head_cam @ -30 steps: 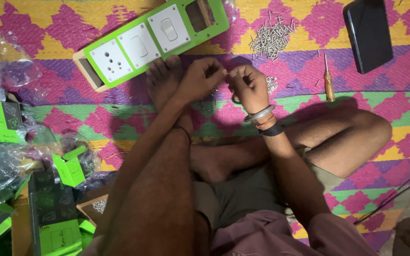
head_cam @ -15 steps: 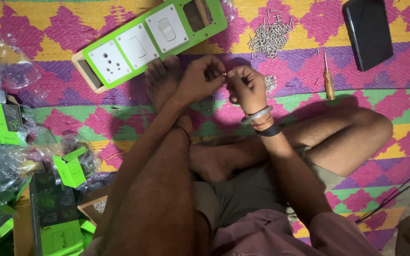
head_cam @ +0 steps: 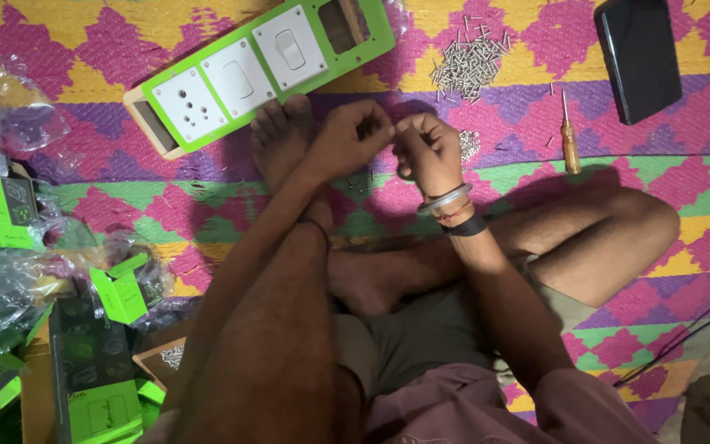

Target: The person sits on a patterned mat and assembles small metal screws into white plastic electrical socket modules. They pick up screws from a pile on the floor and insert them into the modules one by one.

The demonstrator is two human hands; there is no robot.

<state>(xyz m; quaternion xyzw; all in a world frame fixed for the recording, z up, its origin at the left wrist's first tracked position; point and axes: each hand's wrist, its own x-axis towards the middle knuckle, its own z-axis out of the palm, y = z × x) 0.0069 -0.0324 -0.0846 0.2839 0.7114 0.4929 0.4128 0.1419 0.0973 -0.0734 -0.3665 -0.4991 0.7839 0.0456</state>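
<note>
Since a moment ago our left hand [head_cam: 347, 140] and right hand [head_cam: 429, 148] have barely shifted, fingertips pinched together on something too small to identify. They hover above the woven patterned mat [head_cam: 536, 57], just below the green switch board [head_cam: 256, 70]. Open mat lies between the loose metal screws [head_cam: 468, 59], the wooden-handled screwdriver [head_cam: 569, 144] and the hands.

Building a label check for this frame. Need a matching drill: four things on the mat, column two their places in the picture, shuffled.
Things:
1. switch board
2. pile of screws
3. screwdriver
4. black phone

Places:
A. top right corner
B. upper left, just beyond the bare foot
C. right of the hands, below the phone's left edge
D. top centre, above the right hand

Pairs: 1-B, 2-D, 3-C, 4-A
</note>
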